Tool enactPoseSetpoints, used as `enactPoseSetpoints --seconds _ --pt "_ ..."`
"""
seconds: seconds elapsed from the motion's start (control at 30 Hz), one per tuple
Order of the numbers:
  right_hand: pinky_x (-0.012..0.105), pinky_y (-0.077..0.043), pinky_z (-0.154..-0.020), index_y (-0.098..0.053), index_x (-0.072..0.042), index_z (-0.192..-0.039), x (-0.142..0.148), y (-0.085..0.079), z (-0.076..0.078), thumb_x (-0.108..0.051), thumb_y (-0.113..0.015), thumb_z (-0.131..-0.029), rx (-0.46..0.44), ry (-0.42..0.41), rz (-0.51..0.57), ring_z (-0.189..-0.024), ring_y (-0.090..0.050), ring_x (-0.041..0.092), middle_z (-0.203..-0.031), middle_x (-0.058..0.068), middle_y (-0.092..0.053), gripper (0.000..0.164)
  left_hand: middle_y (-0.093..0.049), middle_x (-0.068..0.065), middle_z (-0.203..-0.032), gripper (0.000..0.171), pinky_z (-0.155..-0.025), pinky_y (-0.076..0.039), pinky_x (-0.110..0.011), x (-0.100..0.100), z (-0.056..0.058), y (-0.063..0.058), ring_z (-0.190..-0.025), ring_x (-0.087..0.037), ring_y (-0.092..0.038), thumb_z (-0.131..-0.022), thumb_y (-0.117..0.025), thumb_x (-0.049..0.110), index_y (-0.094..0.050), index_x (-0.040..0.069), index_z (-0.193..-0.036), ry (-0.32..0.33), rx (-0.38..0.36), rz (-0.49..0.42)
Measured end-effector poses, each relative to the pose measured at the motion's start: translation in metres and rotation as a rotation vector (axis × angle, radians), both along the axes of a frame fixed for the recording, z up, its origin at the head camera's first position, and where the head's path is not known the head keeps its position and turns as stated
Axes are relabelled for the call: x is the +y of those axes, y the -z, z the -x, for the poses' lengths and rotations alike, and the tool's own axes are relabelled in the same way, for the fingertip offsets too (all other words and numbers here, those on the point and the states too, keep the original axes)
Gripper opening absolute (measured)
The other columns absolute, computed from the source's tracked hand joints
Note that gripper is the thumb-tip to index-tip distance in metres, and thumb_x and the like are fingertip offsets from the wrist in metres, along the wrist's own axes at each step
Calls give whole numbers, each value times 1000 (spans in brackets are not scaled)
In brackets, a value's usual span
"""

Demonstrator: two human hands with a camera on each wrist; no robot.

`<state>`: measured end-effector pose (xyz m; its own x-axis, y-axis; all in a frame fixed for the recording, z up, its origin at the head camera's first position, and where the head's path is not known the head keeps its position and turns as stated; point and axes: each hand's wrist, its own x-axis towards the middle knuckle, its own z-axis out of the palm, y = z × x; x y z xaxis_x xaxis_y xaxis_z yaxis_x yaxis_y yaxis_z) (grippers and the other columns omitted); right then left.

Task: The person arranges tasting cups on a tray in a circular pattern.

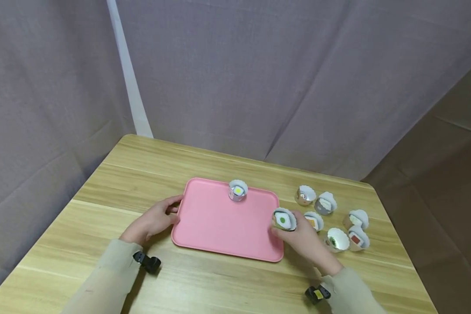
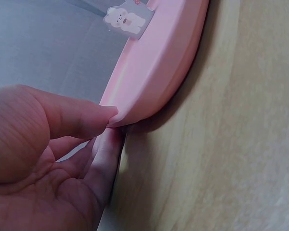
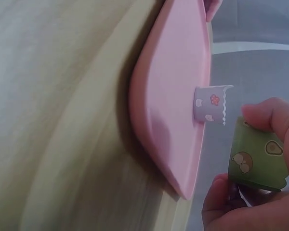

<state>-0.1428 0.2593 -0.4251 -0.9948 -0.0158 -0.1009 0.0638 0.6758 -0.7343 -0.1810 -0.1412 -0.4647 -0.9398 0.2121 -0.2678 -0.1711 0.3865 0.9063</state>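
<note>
A pink tray (image 1: 223,222) lies on the wooden table. My left hand (image 1: 154,221) pinches its left rim, thumb on top and fingers underneath, as the left wrist view shows. Over the tray's right edge, my right hand (image 1: 303,239) holds a green paper cupcake cup (image 3: 257,156) printed with an avocado and a small animal. Inside that cup, the head view shows a white piece (image 1: 283,220) with a green dot. A grey paper cup (image 1: 237,196) with a scalloped rim stands near the tray's back edge, holding a white piece with a yellow dot.
Right of the tray stand several more paper cups, among them one at the back (image 1: 305,196), one at the front (image 1: 337,240) and one with a red-topped piece (image 1: 358,239). Grey curtains (image 1: 235,87) hang behind and beside the wooden table (image 1: 204,283).
</note>
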Motion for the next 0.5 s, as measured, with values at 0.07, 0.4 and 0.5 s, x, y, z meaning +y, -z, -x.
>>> enactPoseSetpoints --seconds 0.07,0.4,0.5 --pt "44 -46 -91 -48 -2 -127 -4 1 3 -29 -81 -77 0 4 15 -105 -58 26 -114 13 -60 66 -55 -14 -125 63 -91 -44 -39 0 0 0 -113 -28 -51 -90 -57 -1 -38 12 -149 4 4 -8" --pt "43 -48 -90 -50 -3 -124 -17 3 14 -24 -82 -77 -3 2 49 -103 -60 26 -113 12 -62 61 -55 -14 -125 64 -93 -43 -40 -2 1 2 -114 -28 -51 -90 -58 -1 -38 14 -149 2 -7 -14" --pt "44 -47 -92 -50 -3 -126 -19 3 17 -24 -82 -76 -12 5 54 -104 -59 26 -114 12 -61 63 -55 -14 -125 64 -93 -43 -41 -3 1 2 -114 -29 -51 -89 -58 -1 -38 13 -149 10 -1 -14"
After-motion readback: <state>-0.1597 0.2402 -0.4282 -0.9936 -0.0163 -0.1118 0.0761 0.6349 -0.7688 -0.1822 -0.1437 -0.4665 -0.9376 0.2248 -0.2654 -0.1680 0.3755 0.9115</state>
